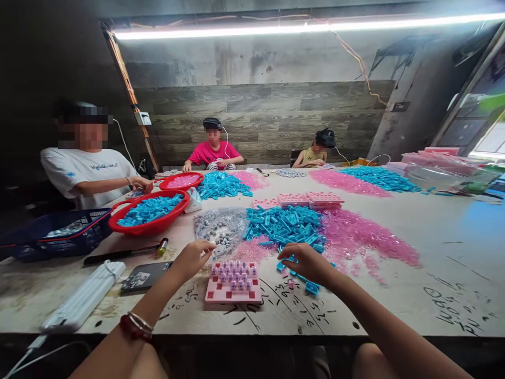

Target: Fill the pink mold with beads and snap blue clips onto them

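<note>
One pink block flat on the table, near the front edge, between left hand and right hand. Left beside the clear bag of grey bits; right over loose blue pieces. Both half curled; can't tell whether grasping or released, too little fingertip detail. Looks like a part-filling step, with over a dozen clear pieces standing on the block and bare squares along the near side. Probably calls next for a fine fingertip pinch and straight seating on a free square, without knocking neighbours. Count: one block in front, three pink stacks behind, three loose blue heaps on the table, two red baskets, one dark basket, one clear bag, one hammer-like tool, one white cabled device, one dark flat case, three co-workers across.
</note>
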Demonstrator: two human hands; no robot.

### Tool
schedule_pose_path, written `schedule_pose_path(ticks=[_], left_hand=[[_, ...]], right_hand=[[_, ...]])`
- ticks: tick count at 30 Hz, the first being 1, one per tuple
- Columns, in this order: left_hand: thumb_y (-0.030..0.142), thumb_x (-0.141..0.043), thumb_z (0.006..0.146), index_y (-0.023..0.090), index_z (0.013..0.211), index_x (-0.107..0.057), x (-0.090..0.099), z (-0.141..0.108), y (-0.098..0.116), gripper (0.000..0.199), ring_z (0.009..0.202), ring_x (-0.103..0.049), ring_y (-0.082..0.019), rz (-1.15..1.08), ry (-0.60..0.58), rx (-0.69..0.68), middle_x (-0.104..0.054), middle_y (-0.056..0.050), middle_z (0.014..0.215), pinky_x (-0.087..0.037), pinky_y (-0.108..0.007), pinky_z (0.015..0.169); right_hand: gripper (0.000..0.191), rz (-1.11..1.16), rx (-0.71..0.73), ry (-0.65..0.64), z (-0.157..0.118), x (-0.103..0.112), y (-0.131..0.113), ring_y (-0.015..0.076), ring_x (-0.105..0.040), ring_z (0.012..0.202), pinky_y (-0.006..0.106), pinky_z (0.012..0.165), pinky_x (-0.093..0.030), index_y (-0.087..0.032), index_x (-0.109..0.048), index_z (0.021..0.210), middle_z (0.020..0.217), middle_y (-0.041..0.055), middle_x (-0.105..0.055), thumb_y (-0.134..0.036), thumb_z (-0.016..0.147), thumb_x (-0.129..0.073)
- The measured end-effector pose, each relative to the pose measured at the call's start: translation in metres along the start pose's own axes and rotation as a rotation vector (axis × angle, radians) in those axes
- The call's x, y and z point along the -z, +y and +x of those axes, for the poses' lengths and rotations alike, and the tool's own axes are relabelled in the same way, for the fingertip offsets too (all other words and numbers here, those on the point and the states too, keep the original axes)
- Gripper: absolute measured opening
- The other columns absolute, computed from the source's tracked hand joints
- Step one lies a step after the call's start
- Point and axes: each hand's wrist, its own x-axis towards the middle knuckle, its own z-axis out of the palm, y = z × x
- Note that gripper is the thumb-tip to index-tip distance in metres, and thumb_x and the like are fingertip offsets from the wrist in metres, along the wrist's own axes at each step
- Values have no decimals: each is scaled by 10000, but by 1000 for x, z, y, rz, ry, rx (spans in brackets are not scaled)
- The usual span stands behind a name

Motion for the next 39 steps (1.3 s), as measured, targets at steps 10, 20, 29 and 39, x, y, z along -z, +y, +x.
schedule_pose_path(ticks=[10, 20, 29, 39], left_hand=[[90, -421, 807, 133, 1054, -617, -36, 18, -28, 319, 1095, -533, -192, 71, -11, 80, -611, -85, 1141, -371, -316, 984], [11, -421, 749, 140, 1117, -589, -51, 20, -41, 425, 1164, -470, -157, 10, -52, 83, -566, -76, 1208, -311, -286, 1030], [14, -386, 775, 143, 1234, -503, -52, 26, -34, 491, 1245, -382, -182, 63, -105, 103, -402, -90, 1365, -277, -305, 1061], [93, -442, 801, 120, 879, -649, -53, 23, -34, 223, 923, -557, -166, -27, 7, 93, -574, -92, 1018, -425, -265, 878]], right_hand=[[593, -113, 110, -168, 12, -38, -6, 219, -451, 1189, 381, 998, -376, -183, -472, 1275, 1284, 79, -515, -5, 710, -501], [550, -111, 211, -239, 20, -42, -7, 221, -462, 1179, 397, 1003, -364, -222, -531, 1224, 1293, 65, -507, -26, 713, -486], [493, -87, 209, -210, 20, -47, -10, 224, -498, 1125, 389, 962, -399, -202, -572, 1176, 1207, 78, -570, -21, 728, -475], [396, -123, 175, -187, 19, -44, -17, 209, -582, 964, 352, 837, -470, -240, -613, 1113, 1060, 83, -615, -72, 784, -470]])
